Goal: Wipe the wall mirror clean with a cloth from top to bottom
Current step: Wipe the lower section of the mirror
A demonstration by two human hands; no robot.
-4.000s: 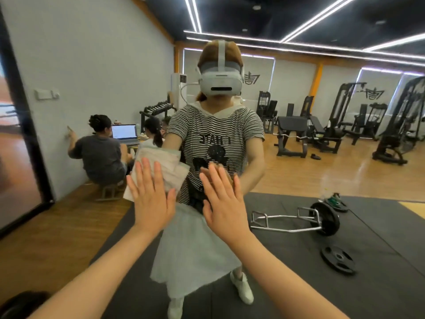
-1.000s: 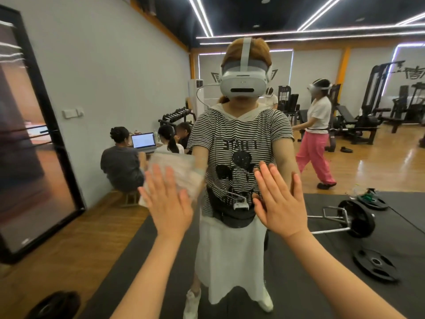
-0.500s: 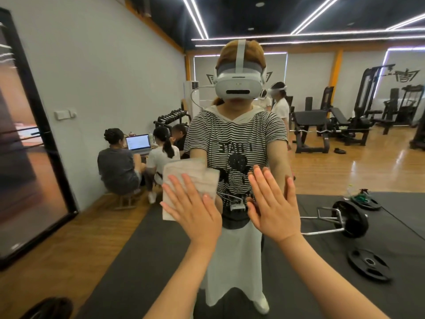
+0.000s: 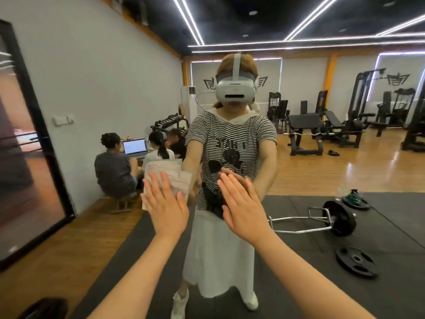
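Left hand (image 4: 164, 204), fingers straight and spread, presses a pale, creased rectangular cloth (image 4: 167, 174) flat against the large wall mirror (image 4: 299, 171). Just right of the cloth, right hand (image 4: 243, 207) rests open-palmed on the glass, fingers straight, holding nothing. Good practice is probably even palm pressure, overlapping downward strokes. Beyond, the glass reflects a gym.

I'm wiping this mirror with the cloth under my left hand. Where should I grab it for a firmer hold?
Probably the top edge of the cloth, coming from above. It lies flat on the mirror with its upper part clear of the left hand, whose straight fingers only press it. The right hand rests bare beside it.
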